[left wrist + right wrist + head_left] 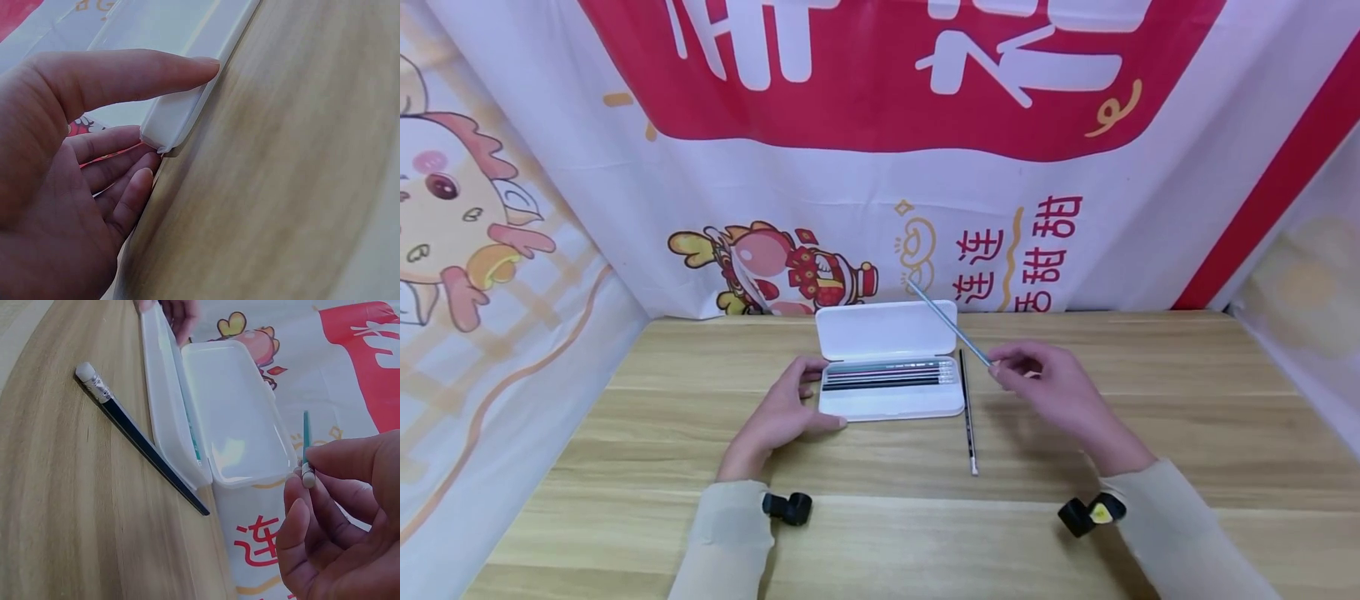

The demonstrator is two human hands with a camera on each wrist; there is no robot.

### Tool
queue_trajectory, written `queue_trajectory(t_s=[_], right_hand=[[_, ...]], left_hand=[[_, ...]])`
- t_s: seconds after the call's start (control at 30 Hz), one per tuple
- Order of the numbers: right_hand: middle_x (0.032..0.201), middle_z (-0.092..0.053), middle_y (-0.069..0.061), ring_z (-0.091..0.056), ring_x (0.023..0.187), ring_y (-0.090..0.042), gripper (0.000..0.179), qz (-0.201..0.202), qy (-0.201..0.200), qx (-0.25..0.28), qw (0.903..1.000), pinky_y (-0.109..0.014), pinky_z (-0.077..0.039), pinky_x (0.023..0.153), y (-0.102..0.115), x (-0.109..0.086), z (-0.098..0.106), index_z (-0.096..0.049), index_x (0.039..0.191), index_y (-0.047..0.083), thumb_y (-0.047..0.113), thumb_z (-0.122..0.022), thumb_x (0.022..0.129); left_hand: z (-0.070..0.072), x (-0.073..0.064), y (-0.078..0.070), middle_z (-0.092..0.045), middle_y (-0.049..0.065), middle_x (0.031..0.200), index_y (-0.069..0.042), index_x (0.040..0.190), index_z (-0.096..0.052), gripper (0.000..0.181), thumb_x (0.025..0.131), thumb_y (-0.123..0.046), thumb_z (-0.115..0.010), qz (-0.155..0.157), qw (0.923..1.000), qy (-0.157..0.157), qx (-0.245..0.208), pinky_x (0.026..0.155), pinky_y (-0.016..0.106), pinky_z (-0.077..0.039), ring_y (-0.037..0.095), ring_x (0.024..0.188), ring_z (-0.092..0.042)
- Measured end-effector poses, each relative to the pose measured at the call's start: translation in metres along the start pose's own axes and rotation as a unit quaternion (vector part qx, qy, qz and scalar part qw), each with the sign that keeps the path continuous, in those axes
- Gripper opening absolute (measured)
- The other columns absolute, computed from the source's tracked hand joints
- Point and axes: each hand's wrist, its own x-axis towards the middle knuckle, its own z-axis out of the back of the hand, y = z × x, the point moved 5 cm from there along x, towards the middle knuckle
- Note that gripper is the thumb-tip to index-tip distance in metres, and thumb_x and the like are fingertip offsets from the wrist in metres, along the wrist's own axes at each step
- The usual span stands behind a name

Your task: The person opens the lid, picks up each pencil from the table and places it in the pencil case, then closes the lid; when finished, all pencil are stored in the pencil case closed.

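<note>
A white pencil case (880, 407) lies with its lid (886, 331) raised at the back, and several pencils (887, 375) rest side by side inside it. My left hand (784, 410) holds the case by its left end, with the thumb (156, 74) over the front edge and the fingers at the end wall. My right hand (1051, 385) pinches a teal pencil (953, 326) near its white eraser (309, 480), above the table to the right of the case. The pencil's far end points up and left, overlapping the lid in the head view.
One black pencil (968, 421) with a white eraser lies on the wooden table (880, 542), beside the case's right edge. Behind the table hangs a white and red printed cloth (865, 183). Another printed cloth (482, 350) hangs at the left.
</note>
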Motion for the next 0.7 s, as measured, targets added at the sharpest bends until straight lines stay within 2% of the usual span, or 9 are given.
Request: queue_trajectory(t_s=[0.37, 0.6, 0.7], right_hand=[[0.125, -0.075, -0.007, -0.064, 0.111, -0.026, 0.023, 0.031, 0.027, 0.006, 0.9991, -0.035, -0.057, 0.086, 0.014, 0.023, -0.022, -0.077, 0.127, 0.018, 0.021, -0.068, 0.106], [0.122, -0.077, -0.008, -0.066, 0.112, -0.026, 0.020, 0.059, 0.034, -0.025, 0.9973, -0.035, -0.055, 0.090, 0.017, 0.038, -0.034, -0.079, 0.122, 0.015, 0.017, -0.067, 0.106], [0.121, -0.077, -0.007, -0.066, 0.111, -0.026, 0.020, 0.055, 0.041, -0.028, 0.9972, -0.036, -0.055, 0.090, 0.018, 0.043, -0.038, -0.079, 0.121, 0.016, 0.016, -0.066, 0.106]], left_hand=[[0.001, -0.001, 0.000, -0.052, 0.008, 0.158, -0.018, 0.151, -0.051, 0.087, 0.077, -0.013, -0.096, -0.003, 1.0000, 0.000, -0.005, 0.126, 0.056, -0.037, 0.032, 0.142, -0.047], [0.001, 0.000, 0.000, -0.053, 0.009, 0.158, -0.016, 0.151, -0.051, 0.088, 0.076, -0.013, -0.096, -0.012, 0.9999, -0.001, -0.002, 0.127, 0.055, -0.037, 0.032, 0.143, -0.047], [0.001, 0.000, -0.001, -0.053, 0.009, 0.157, -0.015, 0.151, -0.051, 0.088, 0.075, -0.013, -0.096, -0.014, 0.9999, 0.001, -0.004, 0.127, 0.054, -0.037, 0.032, 0.143, -0.047]])
